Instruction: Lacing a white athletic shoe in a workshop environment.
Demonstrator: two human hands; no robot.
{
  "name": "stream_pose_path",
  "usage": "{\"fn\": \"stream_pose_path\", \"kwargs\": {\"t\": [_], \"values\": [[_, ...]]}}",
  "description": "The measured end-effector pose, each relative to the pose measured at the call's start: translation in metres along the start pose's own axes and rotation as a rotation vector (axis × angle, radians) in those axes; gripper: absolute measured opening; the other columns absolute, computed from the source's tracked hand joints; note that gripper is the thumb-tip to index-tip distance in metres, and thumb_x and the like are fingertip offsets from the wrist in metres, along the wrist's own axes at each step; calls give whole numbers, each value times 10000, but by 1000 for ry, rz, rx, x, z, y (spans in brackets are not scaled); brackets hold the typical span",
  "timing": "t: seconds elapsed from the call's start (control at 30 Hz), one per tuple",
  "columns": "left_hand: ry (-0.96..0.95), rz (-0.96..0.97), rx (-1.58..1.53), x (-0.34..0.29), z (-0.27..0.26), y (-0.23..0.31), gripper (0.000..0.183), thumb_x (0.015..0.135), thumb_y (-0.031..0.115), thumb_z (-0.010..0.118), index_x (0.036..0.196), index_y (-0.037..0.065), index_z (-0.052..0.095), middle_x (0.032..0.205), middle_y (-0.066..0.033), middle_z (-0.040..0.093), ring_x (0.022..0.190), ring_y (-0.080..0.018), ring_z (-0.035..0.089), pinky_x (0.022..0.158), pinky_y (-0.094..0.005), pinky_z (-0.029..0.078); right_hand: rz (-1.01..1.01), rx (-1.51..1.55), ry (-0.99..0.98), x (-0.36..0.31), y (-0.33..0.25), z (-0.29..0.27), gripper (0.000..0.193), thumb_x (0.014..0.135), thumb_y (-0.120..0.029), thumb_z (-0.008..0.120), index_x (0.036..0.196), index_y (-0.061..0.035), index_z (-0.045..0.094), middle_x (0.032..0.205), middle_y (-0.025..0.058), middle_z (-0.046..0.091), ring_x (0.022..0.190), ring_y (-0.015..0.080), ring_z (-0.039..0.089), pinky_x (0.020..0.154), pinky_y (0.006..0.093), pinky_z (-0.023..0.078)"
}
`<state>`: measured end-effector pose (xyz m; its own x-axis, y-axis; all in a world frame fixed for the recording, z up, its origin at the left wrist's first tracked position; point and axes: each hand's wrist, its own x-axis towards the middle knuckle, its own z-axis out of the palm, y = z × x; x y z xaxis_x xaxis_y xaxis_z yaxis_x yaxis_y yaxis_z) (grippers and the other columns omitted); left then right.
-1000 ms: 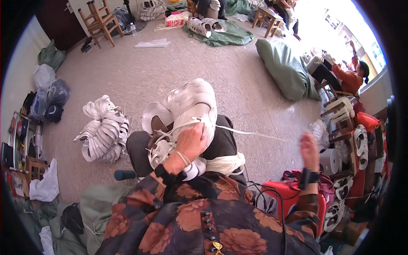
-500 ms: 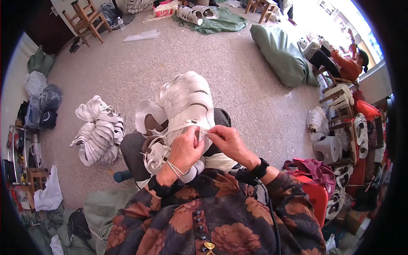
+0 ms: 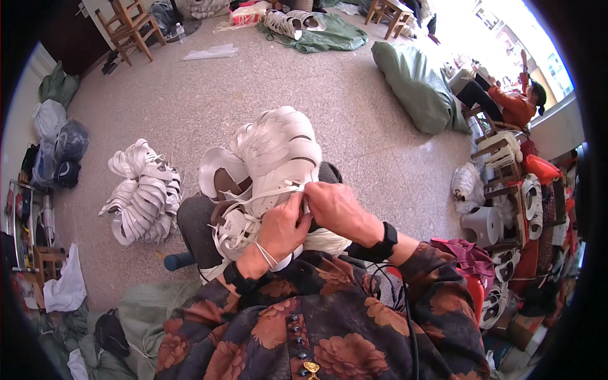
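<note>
A nested stack of white shoe uppers (image 3: 278, 142) rests on my lap, with the nearest upper's edge between my hands. My left hand (image 3: 282, 227) is closed at that edge, thumb and fingers pinched together. Close against it, my right hand (image 3: 342, 210) is also closed, its fingertips meeting at the upper's eyelet side. A white shoelace (image 3: 278, 190) crosses the upper and runs to my fingertips. My fingers hide its end. More white uppers with loose laces (image 3: 234, 229) lie beside my left wrist. A bundle of cream laces (image 3: 326, 242) sits under my right hand.
Another pile of white uppers (image 3: 142, 193) lies on the floor to the left. A long green sack (image 3: 415, 85) is at the far right, near a seated person in orange (image 3: 513, 104). Wooden stools and shoe parts line the right side. A white roll (image 3: 482, 226) stands there.
My right hand has moved in toward my left, and its fingers now meet at the upper's edge. The thin lace stretched between the hands is now mostly covered.
</note>
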<state>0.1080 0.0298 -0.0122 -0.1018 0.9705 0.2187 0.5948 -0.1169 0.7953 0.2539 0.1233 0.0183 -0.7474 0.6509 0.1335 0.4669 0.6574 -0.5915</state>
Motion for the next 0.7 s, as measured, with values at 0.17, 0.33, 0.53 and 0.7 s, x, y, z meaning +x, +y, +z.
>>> {"fn": "stream_pose_path", "kwargs": {"t": [0.17,0.33,0.53,0.7], "values": [[-10,-101,-178,1,-11,-1,257,946,108,570,1173,7,638,749,-249,652,714,-421,657,642,-468,517,37,226,79,-10,16,1,73,911,-74,607,909,-4,585,765,178,643,672,382,633,595,409,511],[-36,-153,-227,4,-11,3,247,972,69,530,1174,11,659,742,-243,651,696,-408,660,629,-420,522,-46,210,149,-13,20,17,161,933,-159,605,895,-12,553,794,220,644,727,425,645,613,487,493],[-108,-283,-398,6,-8,-4,229,971,91,549,1153,15,665,767,-214,667,696,-394,662,626,-416,513,36,66,7,-14,9,13,236,869,-218,625,877,9,561,784,222,648,730,431,644,627,491,499],[89,102,16,7,0,-11,180,1001,75,545,1047,-21,691,753,-50,698,613,-138,663,569,-279,509,28,59,28,-14,0,13,223,817,-193,629,879,10,558,776,226,643,735,431,641,649,499,496]]}}
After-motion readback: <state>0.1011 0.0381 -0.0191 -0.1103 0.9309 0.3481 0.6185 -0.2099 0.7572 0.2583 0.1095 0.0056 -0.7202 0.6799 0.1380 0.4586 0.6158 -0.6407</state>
